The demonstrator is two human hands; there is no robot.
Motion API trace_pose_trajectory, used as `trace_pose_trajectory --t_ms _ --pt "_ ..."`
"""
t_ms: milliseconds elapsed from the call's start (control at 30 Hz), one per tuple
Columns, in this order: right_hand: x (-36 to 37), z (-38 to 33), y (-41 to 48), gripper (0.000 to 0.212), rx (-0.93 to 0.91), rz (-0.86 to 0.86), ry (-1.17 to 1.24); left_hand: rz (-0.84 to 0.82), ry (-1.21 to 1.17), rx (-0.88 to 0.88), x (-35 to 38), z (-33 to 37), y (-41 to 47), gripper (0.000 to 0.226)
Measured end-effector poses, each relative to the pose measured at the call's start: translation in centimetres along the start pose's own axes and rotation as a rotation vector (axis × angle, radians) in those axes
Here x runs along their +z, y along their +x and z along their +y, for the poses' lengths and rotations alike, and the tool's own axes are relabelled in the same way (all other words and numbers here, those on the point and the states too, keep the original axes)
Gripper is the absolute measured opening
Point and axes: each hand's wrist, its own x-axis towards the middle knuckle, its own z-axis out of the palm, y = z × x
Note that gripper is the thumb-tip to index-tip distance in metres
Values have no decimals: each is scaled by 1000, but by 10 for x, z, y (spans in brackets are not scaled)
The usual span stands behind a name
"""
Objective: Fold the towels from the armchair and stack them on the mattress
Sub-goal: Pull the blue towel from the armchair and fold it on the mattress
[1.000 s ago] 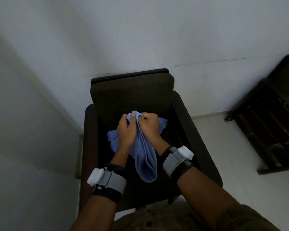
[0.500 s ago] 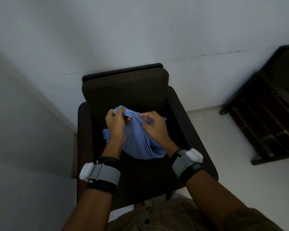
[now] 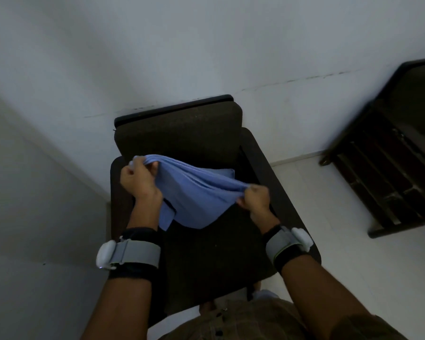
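The fingers (image 3: 146, 165) of the left hand (image 3: 140, 182) are curled round a bunched corner of the blue towel (image 3: 196, 197), and the opposite end is pinched between the thumb and bent fingers of the right hand (image 3: 255, 200). Half a second ago the two hands were held close together over a gathered bundle; now they have been drawn apart, and the towel is stretched between them, with its lower part hanging in a loose flap above the seat of the armchair (image 3: 182, 133). A further patch of blue is seen behind the taut edge, against the back cushion; whether it belongs to the same towel cannot be told. A grey strap with a white device is worn on each wrist, left (image 3: 130, 252) and right (image 3: 288, 241). The middle of the seat is hidden by the cloth and its front corners by the forearms. A dark slatted wooden frame (image 3: 390, 173) stands well to the right on the pale floor (image 3: 334, 217), against the white wall (image 3: 206, 45).
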Motion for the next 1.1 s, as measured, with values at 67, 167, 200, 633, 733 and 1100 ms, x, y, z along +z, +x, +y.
trace_pose_trajectory --t_ms 67,167,200,633,733,1100 --pt "-5 -48 -1 22 -74 -71 224 76 -24 67 -9 10 13 10" --pt "-6 -113 -16 26 -267 -227 336 136 -108 163 -9 40 22 23" --pt "-6 -129 -22 24 -309 -300 378 151 -151 199 -10 52 26 25" --pt "-29 -147 -41 11 -1030 -266 144 98 -47 586 -46 92 13 29" --pt "-18 -161 -52 13 -1026 -367 287 118 52 719 -41 104 22 36" --pt "11 -172 -30 15 -952 -335 206 79 447 394 -43 55 45 60"
